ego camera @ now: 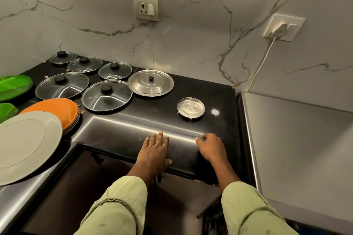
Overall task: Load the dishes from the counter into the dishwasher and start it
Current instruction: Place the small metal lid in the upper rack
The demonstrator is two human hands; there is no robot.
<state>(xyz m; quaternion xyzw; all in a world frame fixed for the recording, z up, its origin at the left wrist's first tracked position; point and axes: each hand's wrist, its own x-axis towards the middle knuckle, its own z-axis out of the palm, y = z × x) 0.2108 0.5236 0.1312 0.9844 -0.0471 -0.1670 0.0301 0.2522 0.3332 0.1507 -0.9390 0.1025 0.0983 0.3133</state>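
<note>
Standing at the corner worktop, the person has both arms out in pale green sleeves point(118, 208). The left hand point(154, 150) lies flat, palm down and fingers straight, on the black counter point(124, 131) at its front edge, and it grasps nothing. The right hand point(210, 147) rests just beside it with fingers loosely curled, and it is also empty. Judgement: both hands are released, probably braced on the counter before a pick-up.

Nearest beyond the right hand is 1 small steel plate point(190, 108) stamped with a smiling face. It stands alone, so it is likely the easiest first item. At the left, a grey plate point(26, 145) overhangs the counter edge and overlaps a stack of orange plates point(57, 108), with green plates point(13, 86) behind. The stacking suggests sorting by kind.

Further back, 5 glass lids point(107, 95) and 1 steel lid point(150, 82) lie knob-up, spread singly.

The wall carries an empty socket point(146, 8) and a fitted plug point(282, 28) with its cable running down.

No dishwasher can be identified, and every dish seen is on the counter
</note>
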